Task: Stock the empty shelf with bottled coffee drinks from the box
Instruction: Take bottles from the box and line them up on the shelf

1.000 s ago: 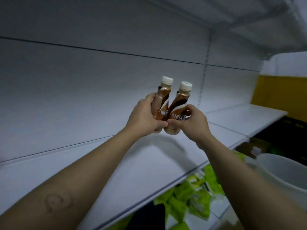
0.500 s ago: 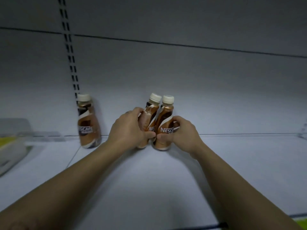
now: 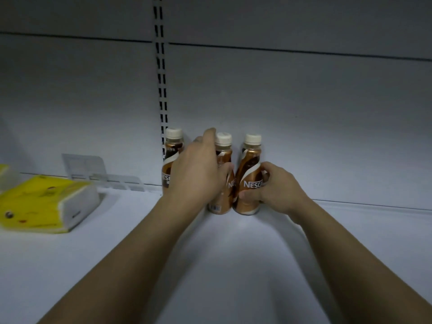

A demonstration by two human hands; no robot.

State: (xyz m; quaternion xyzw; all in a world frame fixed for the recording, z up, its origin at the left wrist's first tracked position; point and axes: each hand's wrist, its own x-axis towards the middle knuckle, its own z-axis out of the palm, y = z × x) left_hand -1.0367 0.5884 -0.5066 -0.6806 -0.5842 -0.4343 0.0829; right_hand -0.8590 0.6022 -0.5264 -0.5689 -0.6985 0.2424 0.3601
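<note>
I am seeing, at far left, a yellow pack (image 3: 44,204) lying on the white shelf (image 3: 233,265), with clear dividers (image 3: 98,171) behind it. The left bottle (image 3: 171,160) is standing upright against the back panel. The left hand (image 3: 196,174) is wrapping the middle bottle (image 3: 223,174), index finger lifting off. The right hand (image 3: 278,188) is closing around the right bottle (image 3: 249,174), which is standing just beside the middle one.

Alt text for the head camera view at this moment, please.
Two bare hands set coffee bottles upright at the back of a white shelf: the left hand on the middle bottle, the right hand gripping the right bottle. A third bottle stands left; a yellow packet lies far left.
</note>
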